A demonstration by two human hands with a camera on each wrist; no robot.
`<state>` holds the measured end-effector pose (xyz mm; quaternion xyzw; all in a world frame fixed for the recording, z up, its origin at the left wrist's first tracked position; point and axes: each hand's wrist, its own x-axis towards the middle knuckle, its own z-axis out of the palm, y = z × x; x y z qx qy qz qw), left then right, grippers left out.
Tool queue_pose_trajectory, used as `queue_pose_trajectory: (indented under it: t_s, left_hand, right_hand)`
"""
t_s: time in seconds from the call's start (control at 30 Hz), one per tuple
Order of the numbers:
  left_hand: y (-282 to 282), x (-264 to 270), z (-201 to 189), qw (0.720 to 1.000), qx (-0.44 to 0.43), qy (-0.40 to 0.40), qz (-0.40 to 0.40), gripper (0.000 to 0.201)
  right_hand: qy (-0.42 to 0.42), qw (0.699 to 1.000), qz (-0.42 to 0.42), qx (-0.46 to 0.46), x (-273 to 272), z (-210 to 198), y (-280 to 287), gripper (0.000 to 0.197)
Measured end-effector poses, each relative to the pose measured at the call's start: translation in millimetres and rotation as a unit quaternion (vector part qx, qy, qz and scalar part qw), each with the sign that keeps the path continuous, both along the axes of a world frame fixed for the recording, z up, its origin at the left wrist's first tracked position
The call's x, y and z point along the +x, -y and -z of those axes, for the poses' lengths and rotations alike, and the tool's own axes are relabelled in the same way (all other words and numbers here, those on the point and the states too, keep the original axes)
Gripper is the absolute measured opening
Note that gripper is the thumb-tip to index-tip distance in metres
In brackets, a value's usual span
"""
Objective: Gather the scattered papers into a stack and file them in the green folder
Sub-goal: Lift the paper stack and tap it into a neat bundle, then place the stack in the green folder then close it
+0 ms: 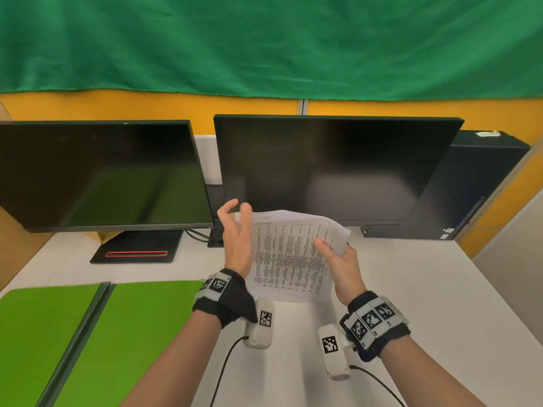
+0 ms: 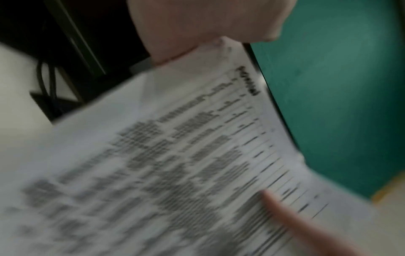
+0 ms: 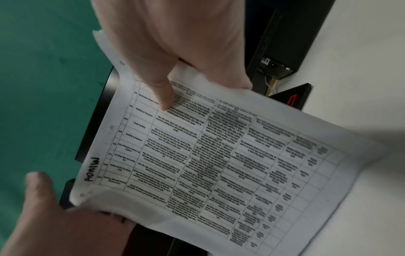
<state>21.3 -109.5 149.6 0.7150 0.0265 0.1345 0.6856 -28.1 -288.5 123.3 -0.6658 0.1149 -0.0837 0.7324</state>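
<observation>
- Squaring up the papers (image 1: 289, 257) looks to be the step in hand: the sheets are gathered into one sheaf held upright in the air, above the white surface (image 1: 426, 289) and just to the right of the green folder (image 1: 97, 333).
- Right hand (image 1: 338, 259) grips the sheaf's right edge, thumb across the printed face and fingers behind it; the right wrist view shows the same pinch near a top corner (image 3: 175, 69).
- Left hand (image 1: 236, 239) sits at the sheaf's left edge with fingers spread and only loosely bent. It seems to touch the edge without clasping it, though blur in the left wrist view leaves that contact uncertain.
- Upper corners of the sheets are fanned and curled, so the stack is not yet flush.
- Green folder lies opened flat on the surface, both panels showing, with nothing on them in view.
- Next, judging from this, the edges want tapping level, then the sheaf should be carried left and laid on a folder panel, and the cover closed.
- Thin sheets may slip or buckle if only one corner is held while carrying.
</observation>
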Motion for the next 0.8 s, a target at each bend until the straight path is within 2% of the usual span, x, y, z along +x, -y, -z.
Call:
queue_pose_trajectory:
  t_s: [0.07, 0.1, 0.17, 0.27, 0.43, 0.5, 0.57, 0.7, 0.8]
  left_hand:
    - [-6, -11, 12, 0.994, 0.079, 0.031, 0.069, 0.074]
    - [-9, -15, 18, 0.989, 0.124, 0.036, 0.078, 0.081]
    - [-8, -19, 27, 0.987, 0.152, 0.045, 0.034, 0.071]
    - [-1, -24, 41, 0.994, 0.096, 0.038, -0.035, 0.052]
    - [-8, -25, 77, 0.998, 0.027, -0.056, -0.017, 0.031]
    - [-13, -24, 88, 0.996, 0.007, -0.092, 0.01, 0.029]
    - [-18, -21, 98, 0.992, -0.004, -0.12, 0.035, 0.03]
    - [-31, -18, 118, 0.984, -0.005, -0.169, 0.051, 0.038]
    - [-41, -24, 125, 0.977, 0.03, -0.196, 0.081, 0.041]
  right_hand:
    - [0.011, 1.0, 0.027, 0.008, 0, -2, 0, 0.012]
    - [0.017, 0.999, 0.034, 0.011, 0, -4, -1, 0.011]
    - [0.029, 0.999, 0.035, 0.009, 2, -6, -5, 0.012]
    - [0.025, 1.0, 0.014, -0.006, 4, 0, -15, 0.019]
    - [-0.065, 0.998, -0.007, 0.015, 1, 31, -21, 0.033]
    - [-0.1, 0.995, -0.008, 0.012, 1, 45, -18, 0.04]
    - [-0.114, 0.993, -0.016, -0.007, 1, 55, -17, 0.037]
    - [-0.121, 0.986, -0.023, -0.108, 1, 65, -20, 0.024]
    - [-0.116, 0.977, -0.031, -0.174, -1, 68, -21, 0.02]
